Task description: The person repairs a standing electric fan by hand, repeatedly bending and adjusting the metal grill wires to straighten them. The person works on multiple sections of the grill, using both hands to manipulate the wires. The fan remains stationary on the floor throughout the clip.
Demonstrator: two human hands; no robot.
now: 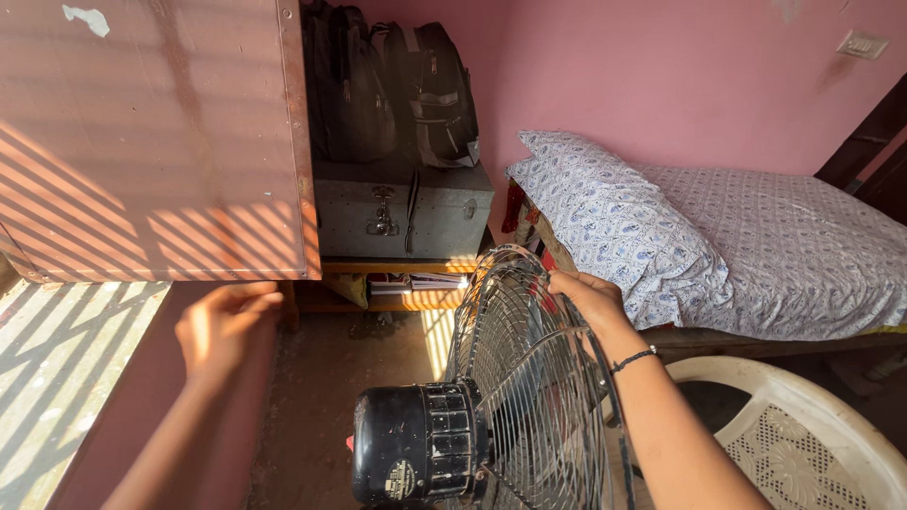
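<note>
Right hand [588, 295] grips the fan guard [529, 368] rim above the black motor housing [416, 444]; left hand [222, 326] hangs open, clear; a firm rim hold avoids bending wires.

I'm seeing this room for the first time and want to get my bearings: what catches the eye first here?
A metal-caged fan with a black motor housing fills the bottom centre; the right hand rests on the cage's top rim, while the left hand touches the lower edge of a brown cabinet door striped with sunlight. Behind, dark backpacks sit on a grey metal trunk, and a bed with a blue-patterned pillow lies at right.
</note>
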